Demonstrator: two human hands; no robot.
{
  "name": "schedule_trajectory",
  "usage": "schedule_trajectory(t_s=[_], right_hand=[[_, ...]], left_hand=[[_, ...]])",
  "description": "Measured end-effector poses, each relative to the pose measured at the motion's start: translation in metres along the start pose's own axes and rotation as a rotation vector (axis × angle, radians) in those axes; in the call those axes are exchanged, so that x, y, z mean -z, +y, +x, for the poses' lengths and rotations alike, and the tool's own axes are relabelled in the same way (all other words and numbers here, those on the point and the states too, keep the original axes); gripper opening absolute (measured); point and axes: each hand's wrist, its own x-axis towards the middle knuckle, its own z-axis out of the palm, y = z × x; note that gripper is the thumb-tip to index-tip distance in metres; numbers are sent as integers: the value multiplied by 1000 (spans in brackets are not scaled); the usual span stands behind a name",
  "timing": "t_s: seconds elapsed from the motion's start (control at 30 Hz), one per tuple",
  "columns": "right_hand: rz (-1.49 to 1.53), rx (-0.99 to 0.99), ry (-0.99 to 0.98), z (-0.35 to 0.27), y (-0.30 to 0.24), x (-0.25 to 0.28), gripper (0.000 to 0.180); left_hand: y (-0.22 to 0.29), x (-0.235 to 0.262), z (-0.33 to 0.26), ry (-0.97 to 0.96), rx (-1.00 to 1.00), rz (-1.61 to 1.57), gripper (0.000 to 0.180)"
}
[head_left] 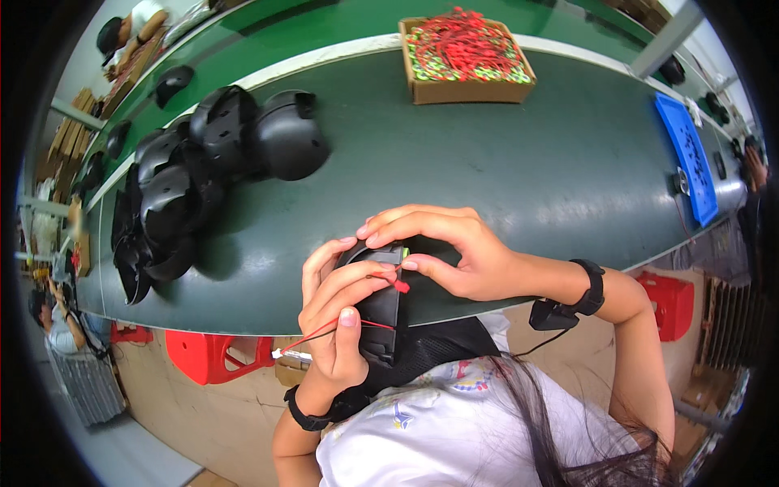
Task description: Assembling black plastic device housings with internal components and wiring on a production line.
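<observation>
A black plastic shell [378,318] is held over the near edge of the bench, close to my body. My left hand [334,300] wraps round its left side, with the fingers over the top. Thin red and black wires [375,325] cross the shell; a red connector [402,286] lies by the fingertips, and a white plug [277,354] hangs to the left. My right hand [458,247] arches over from the right, its fingertips at the far rim of the shell and its thumb by a small light-green piece [406,252]. The shell's inside is mostly hidden by my fingers.
A pile of rounded black plastic shells [182,183] stands on the green bench [422,154] at the left. At the back, a cardboard box [462,92] holds red wires with green pieces. A blue tray [690,162] with small dark parts lies right; red stools [213,357] stand below.
</observation>
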Motion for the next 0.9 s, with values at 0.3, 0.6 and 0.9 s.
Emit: schedule_trajectory(t_s=[0.3,0.6,0.9], right_hand=[[-368,258,-194,87,15,-25,40],[-1093,75,186,165,79,-20,61],[-1128,-556,-87,135,13,23,83]], left_hand=[[-14,52,-9,270,61,176,42],[-30,79,-15,418,114,288,38],[-42,75,-5,348,73,157,35]])
